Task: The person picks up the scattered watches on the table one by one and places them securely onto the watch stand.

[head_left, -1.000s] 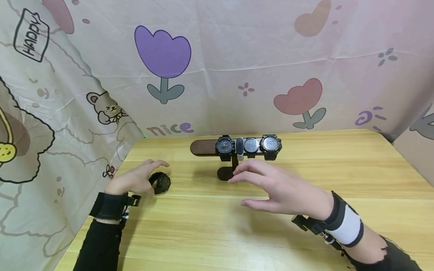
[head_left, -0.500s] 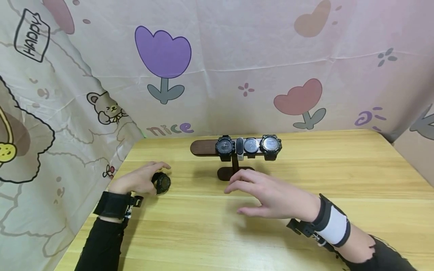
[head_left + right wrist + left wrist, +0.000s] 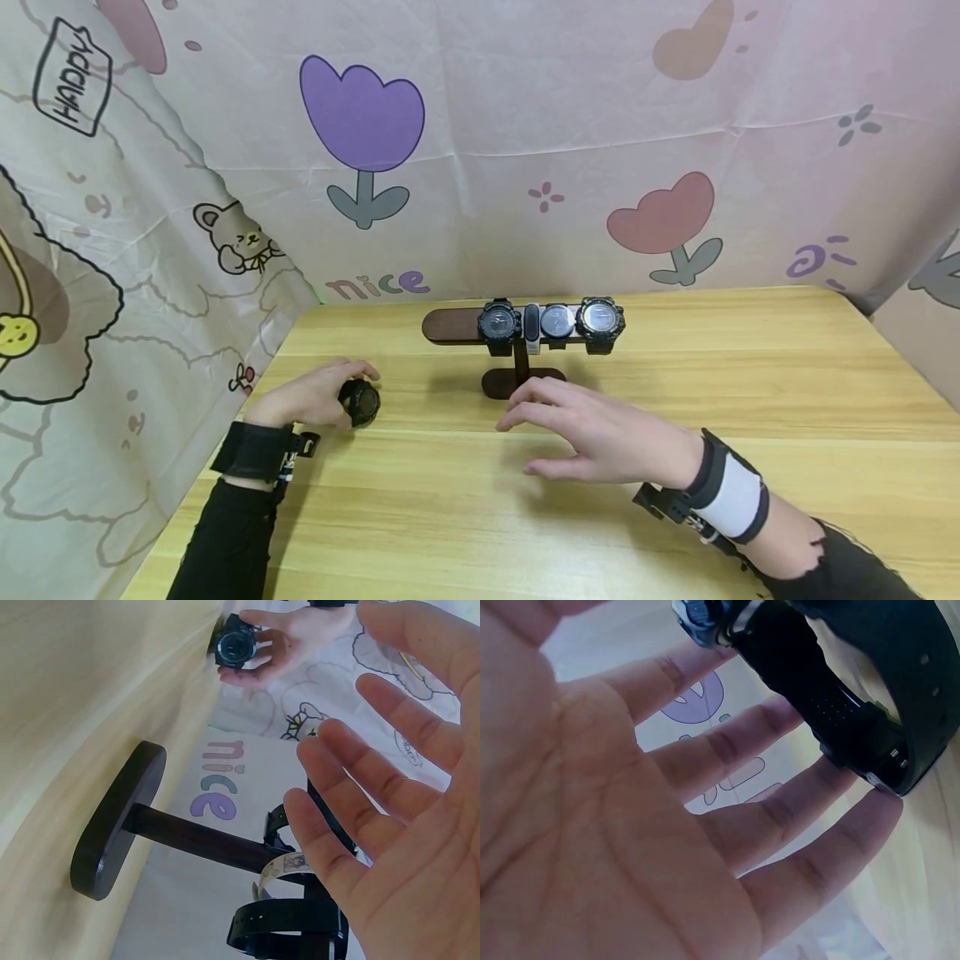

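In the head view, my left hand (image 3: 311, 397) is low at the table's left side, with thumb and fingers around a black wristwatch (image 3: 365, 404). In the left wrist view, fingertips touch the case side of this watch (image 3: 930, 656), whose strap forms a loop; the thumb's contact is out of frame. My right hand (image 3: 600, 435) hovers over the table, fingers spread and slightly bent, holding nothing. Just beyond it stands a dark brown wooden watch stand (image 3: 453, 326), carrying a black watch (image 3: 498, 322), a slim fitness band (image 3: 532, 323), a round-faced watch (image 3: 557, 322) and another chunky watch (image 3: 600, 317).
The light wood table (image 3: 420, 517) extends under both hands. A printed cloth (image 3: 495, 100) hangs along its back, and another drapes the left side. The stand's oval base (image 3: 112, 825) and post show in the right wrist view, close to the right hand's fingers.
My left hand has shifted slightly right and closed in around the watch, which has barely moved. My right hand has drawn a little left and nearer, uncovering more of the stand's base.
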Demonstrator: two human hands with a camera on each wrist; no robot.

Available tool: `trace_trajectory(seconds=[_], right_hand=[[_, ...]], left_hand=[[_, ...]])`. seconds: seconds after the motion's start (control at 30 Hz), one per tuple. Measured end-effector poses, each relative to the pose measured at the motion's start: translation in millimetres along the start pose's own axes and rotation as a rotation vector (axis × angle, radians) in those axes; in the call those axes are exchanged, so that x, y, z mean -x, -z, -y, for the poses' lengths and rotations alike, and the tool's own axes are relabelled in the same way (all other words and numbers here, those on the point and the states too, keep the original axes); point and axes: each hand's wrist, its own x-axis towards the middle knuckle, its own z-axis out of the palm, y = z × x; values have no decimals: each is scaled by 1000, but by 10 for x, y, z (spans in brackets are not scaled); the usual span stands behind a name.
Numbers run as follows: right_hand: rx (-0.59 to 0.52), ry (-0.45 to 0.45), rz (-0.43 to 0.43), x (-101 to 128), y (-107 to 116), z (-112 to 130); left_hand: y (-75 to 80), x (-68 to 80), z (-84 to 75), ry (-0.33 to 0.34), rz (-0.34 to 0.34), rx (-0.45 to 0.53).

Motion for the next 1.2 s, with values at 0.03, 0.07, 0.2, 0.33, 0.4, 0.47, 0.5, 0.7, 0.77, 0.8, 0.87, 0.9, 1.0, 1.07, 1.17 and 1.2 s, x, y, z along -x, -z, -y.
trace_trajectory(seconds=[0.03,0.07,0.2,0.33,0.4,0.47,0.5,0.7,0.77,0.8,0.87,0.9,1.0,1.07,1.17,1.2], right_hand=[[0,-2,2,1,-5,-5],[0,-3,5,3,-10,-11],[-3,-13,22,12,-28,-31],[-5,-33,46,16,-36,-41],[-6,-45,56,18,-40,-42],[-7,-53,65,19,-48,-46],[-7,-55,67,20,-52,-49],[-10,-67,77,27,-90,-70],[-11,-78,86,27,-98,-71],[-12,-84,90,27,-100,-71],[-12,-94,99,27,-104,-67],[-11,-98,103,27,-105,-66],[-6,-102,108,29,-110,-65],[-3,-104,110,30,-113,-64],[-3,-109,113,29,-119,-67],[-2,-111,114,30,-121,-69]], left_hand=[[-1,-3,2,-1,-2,1],[0,-6,4,-2,-4,1],[0,-6,6,-12,-12,-4],[-7,-5,1,-19,-18,-7],[-14,-8,-3,-22,-18,-4],[-20,-11,-7,-25,-16,-2],[-21,-14,-5,-25,-14,1],[-28,-32,-10,-18,-4,-2],[-29,-39,-11,-20,-2,-1],[-30,-42,-11,-21,-2,4],[-33,-48,-12,-23,-2,13],[-32,-49,-14,-25,-2,20],[-31,-54,-18,-34,-7,33],[-28,-57,-22,-44,-15,39],[-25,-66,-22,-74,-43,24],[-24,-68,-25,-86,-54,24]])
